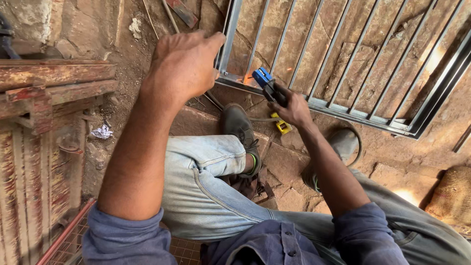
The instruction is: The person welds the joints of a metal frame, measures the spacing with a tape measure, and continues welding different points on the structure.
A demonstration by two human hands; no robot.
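Narrow gaps between the bars of the metal grille (343,64) lay open, while the rusty red frame (44,98) blocked the left side.

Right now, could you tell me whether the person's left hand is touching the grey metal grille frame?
Touching. The head view shows the left hand with its fingers over the upright corner bar of the metal grille frame, no gap visible, while the right hand holds a blue-tipped tool.

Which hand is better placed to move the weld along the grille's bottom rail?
Right, probably. The right hand grips the blue-tipped welding holder, its tip at the glowing spot on the grille. The left hand is raised by the frame's corner upright, holding no tool.
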